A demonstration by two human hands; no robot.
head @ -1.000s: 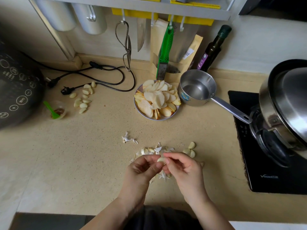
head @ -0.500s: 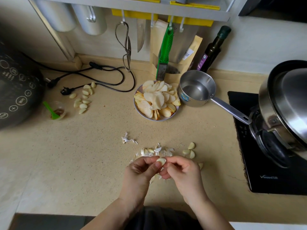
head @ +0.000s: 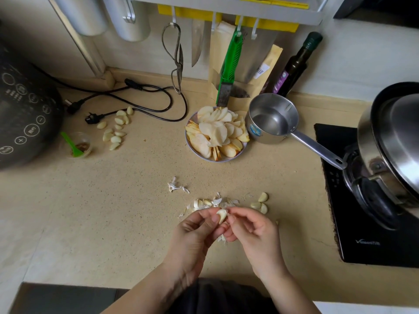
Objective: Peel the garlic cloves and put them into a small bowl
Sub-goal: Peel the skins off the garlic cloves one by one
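Garlic clove [head: 222, 215], the one now being peeled, sits between both hands, just above the counter [head: 113, 211] and near the front edge. Compared with 1 second ago, more of the clove shows: it was mostly hidden by the fingertips, and now its pale body stands clear between them. I judge that the skin is coming off and this clove is almost finished.

Left hand [head: 195, 236] pinches the clove with thumb and curled fingers. Right hand [head: 251, 230] is pressed close to it, fingers curled, and its fingertips touch the upper end of the clove; whether it pulls a piece of skin I cannot tell. Both hands stay together.

Just behind them lies a pile of loose skins [head: 215, 202], and 3 peeled cloves [head: 260, 203] rest beside it on the right. Another group of cloves [head: 115, 130] lies far left, near the black cable [head: 158, 103]. A small bowl for the garlic I cannot clearly identify.
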